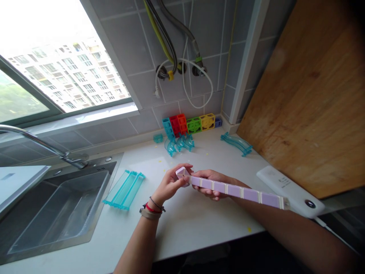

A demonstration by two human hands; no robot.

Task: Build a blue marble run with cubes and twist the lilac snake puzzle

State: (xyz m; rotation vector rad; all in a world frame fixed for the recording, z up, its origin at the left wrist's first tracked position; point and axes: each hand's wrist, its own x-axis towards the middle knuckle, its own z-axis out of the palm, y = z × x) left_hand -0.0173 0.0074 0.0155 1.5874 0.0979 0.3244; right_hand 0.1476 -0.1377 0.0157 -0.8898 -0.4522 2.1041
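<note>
A long lilac-and-white snake puzzle of jointed segments stretches between my hands and out to the right above my right forearm. My left hand is closed on its left end, where a wedge piece sits turned at an angle to the straight row. Thumb and fingers pinch that end from both sides. My right hand wraps the row from underneath, close to the left hand, with its fingertips showing below the segments. The puzzle is held above the white countertop. Part of the right palm is hidden behind it.
Flat teal track pieces lie left, beside the sink. Coloured blocks and curved teal pieces line the wall. A wavy teal track and a white device with a cable are right, by a wooden board.
</note>
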